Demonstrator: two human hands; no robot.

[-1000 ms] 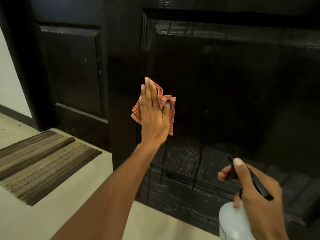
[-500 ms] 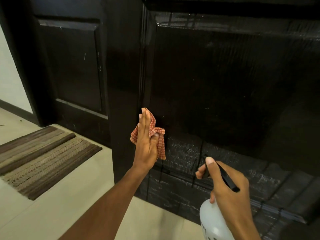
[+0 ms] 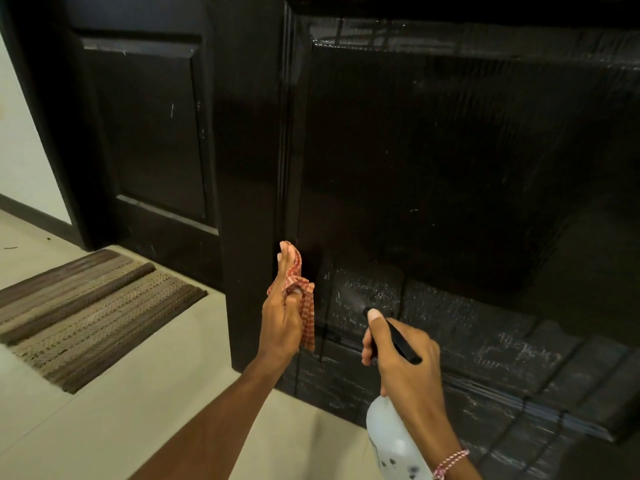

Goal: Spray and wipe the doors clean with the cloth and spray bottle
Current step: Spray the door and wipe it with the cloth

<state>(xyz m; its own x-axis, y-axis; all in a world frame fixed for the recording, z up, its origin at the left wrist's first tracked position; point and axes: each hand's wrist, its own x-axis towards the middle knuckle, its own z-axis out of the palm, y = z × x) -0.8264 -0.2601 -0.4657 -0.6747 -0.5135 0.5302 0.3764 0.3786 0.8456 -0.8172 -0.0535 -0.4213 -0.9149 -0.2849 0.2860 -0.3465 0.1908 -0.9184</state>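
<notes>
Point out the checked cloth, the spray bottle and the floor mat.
checked cloth (image 3: 307, 318): head view, on the strip hanging below the left hand.
spray bottle (image 3: 389, 439): head view, on its translucent white body below the right hand.
floor mat (image 3: 86, 306): head view, on its ribbed middle.

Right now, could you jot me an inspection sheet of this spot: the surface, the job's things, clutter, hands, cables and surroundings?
Surface: dark door, glossy; lower panel wet with pale streaks and drips.
Job's things: checked cloth pressed on the door's edge; spray bottle, nozzle aimed at the lower panel, faint mist at its tip.
Clutter: nothing seen.
Hands: left hand flat on the cloth; right hand gripping the bottle, thread bracelet on the wrist.
Cables: nothing seen.
Surroundings: second door at left, striped mat on pale floor.
</notes>
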